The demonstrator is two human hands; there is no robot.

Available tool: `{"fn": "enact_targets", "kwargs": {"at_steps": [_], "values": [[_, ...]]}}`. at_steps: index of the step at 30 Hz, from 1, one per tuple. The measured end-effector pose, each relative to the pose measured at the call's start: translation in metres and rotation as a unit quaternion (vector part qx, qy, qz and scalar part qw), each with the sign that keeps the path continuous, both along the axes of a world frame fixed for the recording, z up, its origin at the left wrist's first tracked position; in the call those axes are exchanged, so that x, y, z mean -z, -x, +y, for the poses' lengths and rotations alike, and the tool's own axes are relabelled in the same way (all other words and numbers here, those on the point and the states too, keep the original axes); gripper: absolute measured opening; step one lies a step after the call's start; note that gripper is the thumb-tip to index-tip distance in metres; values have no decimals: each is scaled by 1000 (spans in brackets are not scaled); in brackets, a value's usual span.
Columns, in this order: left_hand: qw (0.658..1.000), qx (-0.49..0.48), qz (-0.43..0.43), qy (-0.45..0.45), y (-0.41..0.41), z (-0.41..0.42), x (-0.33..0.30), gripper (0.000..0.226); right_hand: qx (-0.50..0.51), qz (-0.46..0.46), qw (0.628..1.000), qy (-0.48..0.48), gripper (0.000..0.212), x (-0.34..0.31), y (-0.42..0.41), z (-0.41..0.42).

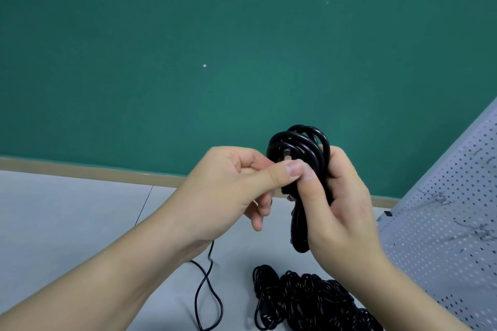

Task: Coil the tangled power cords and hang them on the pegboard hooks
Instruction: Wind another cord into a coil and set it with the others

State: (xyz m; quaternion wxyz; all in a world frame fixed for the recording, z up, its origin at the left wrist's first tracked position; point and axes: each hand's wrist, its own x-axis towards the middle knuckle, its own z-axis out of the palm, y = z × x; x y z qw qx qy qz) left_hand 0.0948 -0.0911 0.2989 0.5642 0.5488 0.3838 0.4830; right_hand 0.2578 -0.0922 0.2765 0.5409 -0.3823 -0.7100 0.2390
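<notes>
Coiled black power cord (298, 148) sits in right hand (336, 204), held up in front of green board (188, 35), fingers curled round the bundle, thumb pressed across its near face; loops stick up above the fist, long axis roughly upright, lower end hanging below the palm. Left hand (228, 185) just left of the coil, thumb and forefinger pinching at the plug end (287, 156) where metal prongs show, likely tucking it in. Pegboard (443, 223) with wire hooks (441, 200) lies right of the coil, so right hand is nearer for the hang. Tangled pile of cords (309, 301) on white table (67, 223), near and below the hands; thin loose cord (207, 287) left of the pile
</notes>
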Motion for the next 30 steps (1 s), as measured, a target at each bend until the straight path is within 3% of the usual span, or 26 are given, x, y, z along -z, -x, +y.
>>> {"fn": "enact_targets", "kwargs": {"at_steps": [11, 15, 19, 30], "values": [[996, 46, 42, 58, 17, 7, 7, 49, -99, 76, 987, 104, 12, -4, 6, -4], [998, 53, 20, -2, 18, 12, 11, 48, -147, 98, 979, 98, 16, -11, 5, -6], [990, 108, -23, -86, 17, 11, 7, 22, -162, 56, 982, 80, 14, -13, 5, -4], [993, 98, -64, -8, 12, 17, 13, 34, -69, -47, 994, 65, 39, -19, 1, 4]]}}
